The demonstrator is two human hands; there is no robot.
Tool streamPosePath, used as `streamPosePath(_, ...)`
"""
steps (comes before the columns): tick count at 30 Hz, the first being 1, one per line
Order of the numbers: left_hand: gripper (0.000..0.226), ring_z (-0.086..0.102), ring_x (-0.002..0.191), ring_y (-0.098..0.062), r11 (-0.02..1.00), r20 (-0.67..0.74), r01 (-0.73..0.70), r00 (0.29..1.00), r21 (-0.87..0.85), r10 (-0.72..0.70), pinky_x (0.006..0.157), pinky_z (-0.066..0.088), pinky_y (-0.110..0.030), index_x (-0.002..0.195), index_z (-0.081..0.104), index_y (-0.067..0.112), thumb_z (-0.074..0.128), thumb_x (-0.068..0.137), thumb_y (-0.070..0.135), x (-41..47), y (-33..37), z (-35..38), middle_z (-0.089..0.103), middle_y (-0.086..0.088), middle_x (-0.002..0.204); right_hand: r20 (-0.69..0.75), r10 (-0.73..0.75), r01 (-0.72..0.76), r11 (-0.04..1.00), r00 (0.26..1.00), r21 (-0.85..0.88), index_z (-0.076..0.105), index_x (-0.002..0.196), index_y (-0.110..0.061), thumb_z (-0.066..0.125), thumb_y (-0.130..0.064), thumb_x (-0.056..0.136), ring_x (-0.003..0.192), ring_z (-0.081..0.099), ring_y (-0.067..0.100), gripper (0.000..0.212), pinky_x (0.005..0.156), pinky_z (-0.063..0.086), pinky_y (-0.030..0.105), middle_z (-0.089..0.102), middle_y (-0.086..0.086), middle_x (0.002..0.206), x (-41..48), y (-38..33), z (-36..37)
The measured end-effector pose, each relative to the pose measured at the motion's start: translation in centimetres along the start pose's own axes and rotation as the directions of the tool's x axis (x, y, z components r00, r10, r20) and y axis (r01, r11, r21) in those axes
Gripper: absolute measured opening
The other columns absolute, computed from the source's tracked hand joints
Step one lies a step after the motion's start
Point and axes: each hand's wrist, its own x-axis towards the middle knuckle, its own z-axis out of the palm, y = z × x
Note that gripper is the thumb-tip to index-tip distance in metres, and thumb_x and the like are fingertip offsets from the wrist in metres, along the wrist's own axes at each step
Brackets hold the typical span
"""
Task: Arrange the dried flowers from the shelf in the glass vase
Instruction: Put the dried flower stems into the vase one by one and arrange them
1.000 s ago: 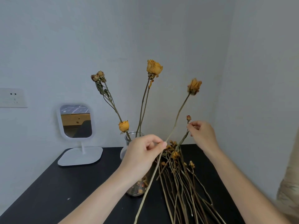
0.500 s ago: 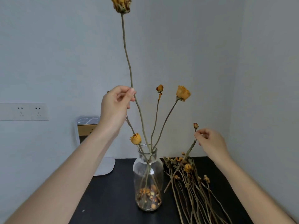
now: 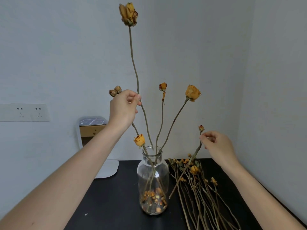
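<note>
Black tabletop carried everything; the loose pile of dried stems lay below the right fingers and just beside the glass vase. Vase stood below the left fingers, already holding several stems, loose petals in its base.

Left hand pinched the tall rose stem about midway, thumb and forefinger closed on it. Bloom stood well above the fingers; the stem's lower end sat right at the vase mouth, and I couldn't tell whether it was inside yet.

Right hand pinched a small budded sprig just under the bud, fingers narrow, its lower end resting among the pile.

Judgement: step in hand was seating the tall stem. Best done by keeping the pinch light, feeding it straight down through the neck, and avoiding side load against the seated stems, since dried stems look brittle. Top-heavy bloom would likely lean, so release only once the end reached the petals.
</note>
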Motion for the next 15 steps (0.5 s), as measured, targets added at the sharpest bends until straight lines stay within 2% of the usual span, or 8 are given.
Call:
streamPosePath(2,0.009,0.052,0.053,-0.004,0.997,0.122,0.024,0.992,0.076,-0.034,0.047,0.038,-0.004,0.089,0.060,0.016,0.053,0.093,0.021,-0.2,-0.3,0.4,0.063,0.010,0.072,0.008,0.003,-0.003,1.000,1.000,0.010,0.060,0.091,-0.019,0.054,-0.022,0.092,0.068,0.054,0.011,0.007,0.056,0.036,0.019,0.057,0.000,0.071,-0.1,0.0,0.1)
streamPosePath(5,0.006,0.054,0.053,-0.005,0.974,0.292,0.088,0.945,0.209,-0.147,0.051,0.039,-0.019,0.082,0.058,0.015,0.056,0.088,0.016,-0.4,-0.5,0.8,0.065,0.006,0.069,0.010,-0.005,0.005,1.000,1.000,0.014,0.060,0.091,-0.019,0.054,-0.022,0.092,0.067,0.054,0.013,0.007,0.057,0.037,0.019,0.056,0.000,0.069,-0.1,0.0,0.0)
streamPosePath(7,0.007,0.052,0.051,-0.006,0.961,0.292,0.103,0.940,0.256,-0.178,0.049,0.038,-0.020,0.078,0.057,0.014,0.056,0.085,0.015,-0.4,-0.5,1.0,0.065,0.006,0.065,0.015,-0.009,0.009,1.000,1.000,0.010,0.060,0.090,-0.018,0.054,-0.021,0.092,0.067,0.054,0.015,0.007,0.057,0.038,0.020,0.055,0.001,0.068,-0.2,0.0,0.1)
streamPosePath(10,0.010,0.049,0.049,-0.005,0.972,0.294,0.131,0.938,0.196,-0.185,0.040,0.035,-0.013,0.081,0.059,0.013,0.053,0.088,0.016,-0.1,-0.1,1.1,0.064,0.005,0.065,0.022,-0.003,0.003,1.000,1.000,-0.005,0.060,0.091,-0.018,0.054,-0.022,0.092,0.069,0.055,0.016,0.007,0.058,0.039,0.019,0.057,0.003,0.071,-0.2,0.1,0.3)
streamPosePath(13,0.017,0.049,0.051,-0.007,0.979,0.281,0.123,0.946,0.160,-0.164,0.045,0.035,-0.017,0.088,0.062,0.011,0.048,0.094,0.018,0.2,0.3,1.3,0.063,0.004,0.067,0.030,0.001,-0.001,1.000,1.000,-0.022,0.059,0.091,-0.018,0.053,-0.023,0.092,0.070,0.054,0.014,0.007,0.058,0.037,0.019,0.057,0.001,0.071,-0.3,0.4,0.4)
streamPosePath(15,0.021,0.049,0.053,-0.007,0.977,0.270,0.081,0.953,0.199,-0.134,0.052,0.038,-0.021,0.089,0.063,0.010,0.046,0.095,0.018,0.5,0.4,1.4,0.063,0.003,0.068,0.034,0.002,-0.001,1.000,0.999,-0.023,0.059,0.092,-0.018,0.053,-0.022,0.092,0.070,0.055,0.014,0.007,0.058,0.037,0.018,0.057,0.001,0.071,-0.3,0.4,0.5)
